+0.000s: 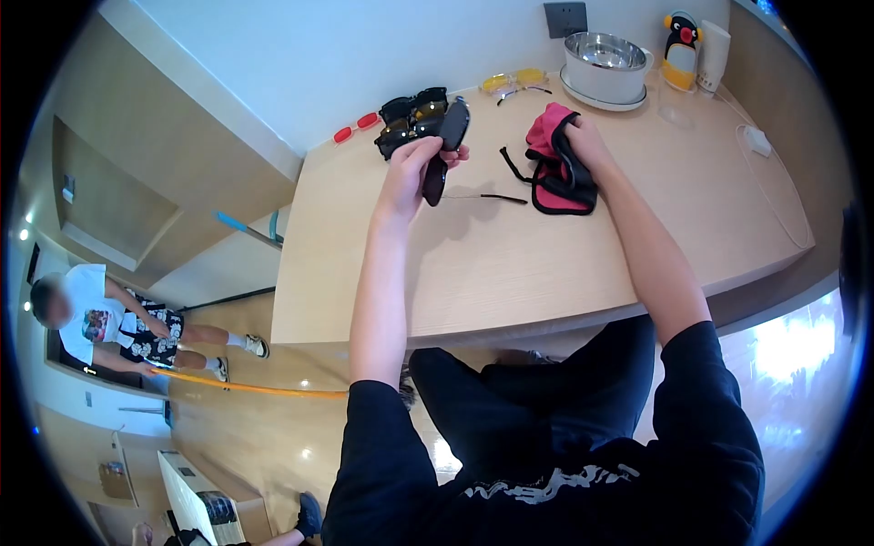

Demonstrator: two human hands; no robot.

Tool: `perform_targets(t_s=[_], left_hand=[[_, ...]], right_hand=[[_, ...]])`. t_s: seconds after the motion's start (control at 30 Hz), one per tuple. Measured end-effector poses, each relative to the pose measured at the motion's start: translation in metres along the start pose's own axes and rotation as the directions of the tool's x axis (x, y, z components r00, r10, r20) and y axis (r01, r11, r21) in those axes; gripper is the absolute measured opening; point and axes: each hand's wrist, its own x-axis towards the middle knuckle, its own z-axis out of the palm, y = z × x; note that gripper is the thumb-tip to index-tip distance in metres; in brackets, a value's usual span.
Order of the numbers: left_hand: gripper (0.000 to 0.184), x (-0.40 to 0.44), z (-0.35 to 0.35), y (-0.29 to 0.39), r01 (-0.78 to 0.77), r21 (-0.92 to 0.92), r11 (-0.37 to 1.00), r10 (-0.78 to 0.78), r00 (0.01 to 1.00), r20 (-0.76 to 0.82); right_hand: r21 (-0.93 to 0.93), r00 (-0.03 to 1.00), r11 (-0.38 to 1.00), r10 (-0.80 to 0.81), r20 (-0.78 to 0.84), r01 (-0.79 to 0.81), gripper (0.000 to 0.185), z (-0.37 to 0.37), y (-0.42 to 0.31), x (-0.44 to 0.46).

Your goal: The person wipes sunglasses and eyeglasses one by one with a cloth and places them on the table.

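My left hand (411,175) is closed on a pair of sunglasses (455,123), held up above the table with its dark lenses upright. One thin temple arm points right, toward the middle of the tabletop. Pink cloth with black edging (557,193) is gripped in my right hand (592,150); black straps or cords hang from its left side. Its exact kind cannot be made out. Behind my left hand lie several dark sunglasses (401,127) in a cluster, beside red-lensed glasses (355,128). Yellow-lensed glasses (514,82) rest near the wall.
A white bowl with a steel inside (604,68) stands at the back, near a penguin figure (680,55) and a white cup (713,59). A white cable with a plug (756,139) runs along the table's right. A person (105,314) holding an orange pole stands at left.
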Motion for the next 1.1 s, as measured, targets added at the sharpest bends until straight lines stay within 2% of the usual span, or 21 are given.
perform_targets(t_s=[0.03, 0.07, 0.17, 0.2, 0.27, 0.33, 0.4, 0.53, 0.6, 0.67, 0.73, 0.8, 0.87, 0.93, 1.1], left_hand=[[0.025, -0.001, -0.001, 0.003, 0.028, 0.158, 0.987, -0.022, 0.999, -0.043], [0.025, -0.001, -0.002, 0.004, 0.036, 0.152, 0.988, -0.029, 0.998, -0.047], [0.019, -0.003, -0.004, 0.007, 0.193, 0.439, 0.877, -0.140, 0.978, -0.152], [0.019, -0.004, -0.006, 0.004, 0.197, 0.436, 0.878, -0.143, 0.978, -0.155], [0.020, -0.003, -0.014, -0.007, 0.239, 0.746, 0.621, -0.169, 0.971, -0.170], [0.022, -0.001, -0.020, -0.019, 0.224, 0.745, 0.629, -0.189, 0.973, -0.132], [0.025, 0.001, -0.018, -0.021, 0.193, 0.833, 0.518, -0.204, 0.974, -0.099], [0.026, -0.001, -0.011, -0.019, 0.280, 0.847, 0.452, -0.225, 0.954, -0.196], [0.026, -0.003, -0.011, -0.018, 0.244, 0.856, 0.455, -0.210, 0.964, -0.163], [0.026, -0.002, -0.012, -0.016, 0.233, 0.870, 0.435, -0.204, 0.966, -0.157], [0.029, -0.002, -0.011, -0.014, 0.218, 0.909, 0.356, -0.238, 0.961, -0.137], [0.030, -0.003, -0.016, -0.017, 0.247, 0.885, 0.394, -0.234, 0.958, -0.164], [0.031, -0.005, -0.020, -0.015, 0.273, 0.860, 0.431, -0.228, 0.955, -0.189], [0.033, -0.010, -0.021, -0.009, 0.225, 0.903, 0.365, -0.256, 0.957, -0.135], [0.032, -0.007, -0.024, -0.017, 0.207, 0.930, 0.303, -0.245, 0.960, -0.133]], right_hand=[[-0.037, 1.000, 0.999, -0.003, -0.017, 0.003, 0.028, 0.001, -0.001, 0.000], [-0.076, 0.999, 0.997, -0.007, -0.034, 0.005, 0.028, 0.001, 0.000, 0.000], [-0.090, 0.999, 0.995, -0.042, -0.018, 0.040, 0.029, 0.000, 0.009, 0.011], [-0.088, 0.997, 0.993, -0.076, -0.017, 0.075, 0.029, 0.001, 0.012, 0.012], [-0.078, 0.998, 0.995, -0.069, -0.015, 0.067, 0.029, 0.000, 0.013, 0.012], [-0.066, 0.998, 0.996, -0.059, -0.012, 0.058, 0.029, 0.001, 0.012, 0.010], [-0.101, 0.997, 0.993, -0.071, -0.014, 0.069, 0.028, 0.001, 0.012, 0.012], [-0.102, 0.995, 0.990, -0.100, 0.007, 0.100, 0.026, 0.003, 0.010, 0.010], [-0.061, 0.999, 0.998, -0.035, -0.018, 0.034, 0.026, 0.006, 0.001, 0.003], [-0.084, 0.999, 0.995, -0.050, -0.021, 0.048, 0.026, 0.009, -0.005, -0.003], [-0.108, 0.998, 0.992, -0.064, -0.029, 0.060, 0.026, 0.009, -0.004, -0.002], [-0.063, 0.998, 0.996, -0.061, -0.013, 0.060, 0.026, 0.007, 0.002, 0.003], [-0.104, 0.999, 0.993, -0.045, 0.022, 0.047, 0.027, 0.003, 0.005, 0.007], [-0.146, 0.998, 0.989, -0.029, 0.057, 0.037, 0.029, 0.001, 0.007, 0.010], [-0.162, 0.995, 0.984, -0.062, 0.080, 0.074, 0.027, 0.001, 0.007, 0.009]])
